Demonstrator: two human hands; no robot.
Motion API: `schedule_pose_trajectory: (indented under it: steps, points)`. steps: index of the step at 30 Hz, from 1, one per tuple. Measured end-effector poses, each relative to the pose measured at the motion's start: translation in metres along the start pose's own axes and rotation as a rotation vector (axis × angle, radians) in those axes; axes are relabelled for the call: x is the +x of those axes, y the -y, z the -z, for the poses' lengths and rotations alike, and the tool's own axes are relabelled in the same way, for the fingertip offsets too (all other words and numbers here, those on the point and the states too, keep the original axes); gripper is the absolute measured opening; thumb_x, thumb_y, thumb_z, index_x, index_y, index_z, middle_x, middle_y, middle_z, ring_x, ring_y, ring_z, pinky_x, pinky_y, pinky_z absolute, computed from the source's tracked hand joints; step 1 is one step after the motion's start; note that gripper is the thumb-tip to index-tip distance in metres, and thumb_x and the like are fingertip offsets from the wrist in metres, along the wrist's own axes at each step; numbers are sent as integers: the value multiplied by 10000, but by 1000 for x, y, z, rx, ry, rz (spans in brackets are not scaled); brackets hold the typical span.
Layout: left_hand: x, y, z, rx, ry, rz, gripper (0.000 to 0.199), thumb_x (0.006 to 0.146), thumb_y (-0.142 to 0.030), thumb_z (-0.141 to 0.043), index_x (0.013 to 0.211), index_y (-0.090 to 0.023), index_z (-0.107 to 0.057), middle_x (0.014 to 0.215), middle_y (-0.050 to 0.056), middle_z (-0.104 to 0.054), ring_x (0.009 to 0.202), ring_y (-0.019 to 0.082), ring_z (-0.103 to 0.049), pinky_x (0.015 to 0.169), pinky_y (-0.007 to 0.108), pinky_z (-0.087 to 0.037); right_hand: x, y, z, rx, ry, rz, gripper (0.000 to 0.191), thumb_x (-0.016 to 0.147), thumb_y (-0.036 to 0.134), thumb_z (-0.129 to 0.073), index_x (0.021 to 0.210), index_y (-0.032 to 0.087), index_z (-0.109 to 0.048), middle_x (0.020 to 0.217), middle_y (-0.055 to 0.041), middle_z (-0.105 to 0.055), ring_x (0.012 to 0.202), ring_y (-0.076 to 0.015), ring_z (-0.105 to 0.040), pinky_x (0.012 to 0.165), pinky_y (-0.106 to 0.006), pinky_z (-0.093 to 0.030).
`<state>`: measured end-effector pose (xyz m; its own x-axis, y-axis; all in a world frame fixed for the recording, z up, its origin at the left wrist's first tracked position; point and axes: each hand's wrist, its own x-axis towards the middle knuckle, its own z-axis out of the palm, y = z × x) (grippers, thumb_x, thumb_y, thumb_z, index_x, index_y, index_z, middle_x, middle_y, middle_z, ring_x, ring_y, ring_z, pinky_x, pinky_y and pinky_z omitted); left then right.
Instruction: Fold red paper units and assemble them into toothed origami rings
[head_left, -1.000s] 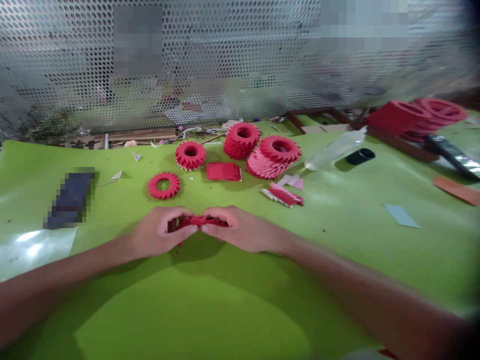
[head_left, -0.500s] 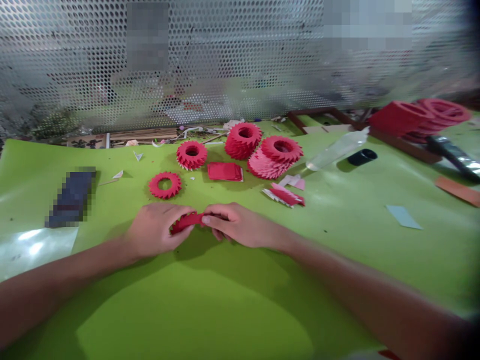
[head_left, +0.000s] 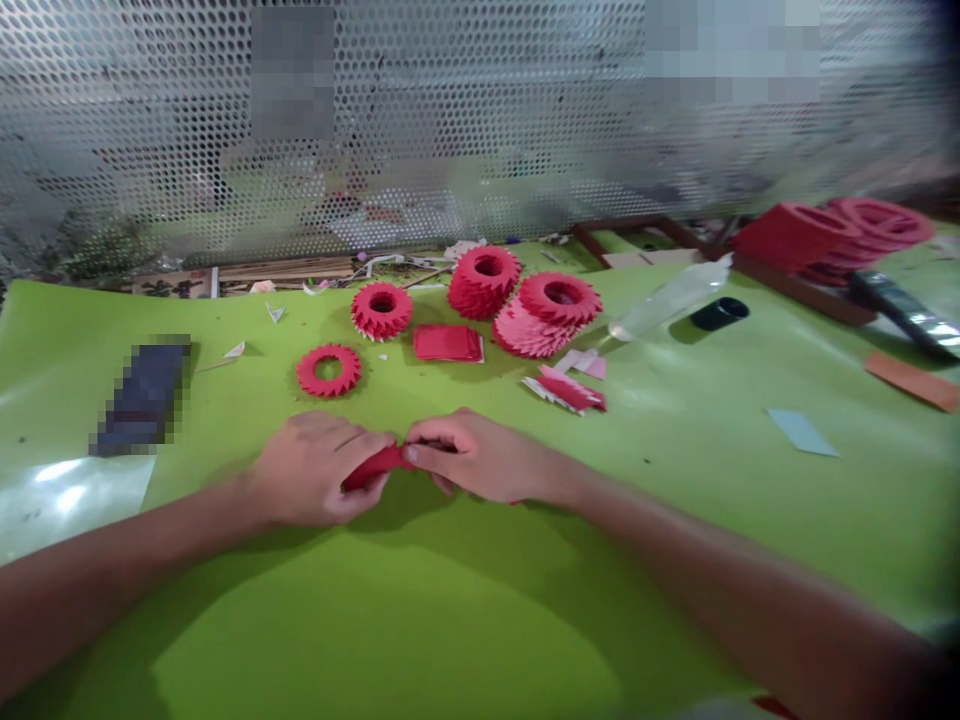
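Note:
Between my two hands is a red folded paper piece (head_left: 373,466), partly hidden by the fingers. My left hand (head_left: 319,468) wraps round its left part, and my right hand (head_left: 476,455) pinches its right end. Just beyond my left hand a flat red toothed paper ring (head_left: 328,371) lies on the green mat (head_left: 390,620). Farther back are a small red toothed ring stack (head_left: 382,311), a taller red stack (head_left: 484,281), a red and pink stack (head_left: 547,313) and a pile of red paper rectangles (head_left: 448,343).
A pixelated dark object (head_left: 142,395) lies at the left. Red and white folded strips (head_left: 566,389), a clear bottle (head_left: 667,298), a dark cylinder (head_left: 721,314) and paper pieces are at the right. Large red rolls (head_left: 832,238) rest behind them, and a perforated metal panel (head_left: 450,120) closes the back.
Both hands have shifted slightly toward me with the red paper piece. Its toothed edge, visible before, is now mostly hidden by my left hand's fingers.

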<state>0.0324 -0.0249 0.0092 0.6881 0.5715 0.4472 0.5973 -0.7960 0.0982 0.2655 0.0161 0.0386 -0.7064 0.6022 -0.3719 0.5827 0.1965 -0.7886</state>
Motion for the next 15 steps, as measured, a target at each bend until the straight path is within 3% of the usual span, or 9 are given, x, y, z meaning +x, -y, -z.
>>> schedule_pose_trajectory:
  steps: [9, 15]
  points:
    - [-1, 0, 1, 62, 4, 29, 219, 986, -269, -493, 1065, -144, -655, 692, 2, -738, 490, 115, -621, 495, 232, -455, -4, 6, -5, 1, -87, 6, 374, 990, 477, -433, 865, 183, -629, 640, 24, -614, 430, -69, -462, 403, -191, -319]
    - [0, -1, 3, 65, -24, 36, 242, 957, -284, -514, 1118, -147, -631, 665, -12, -717, 476, 123, -616, 482, 243, -457, -4, 4, -6, -7, -95, -8, 379, 991, 480, -440, 819, 182, -601, 639, 17, -624, 452, -78, -485, 429, -201, -342]
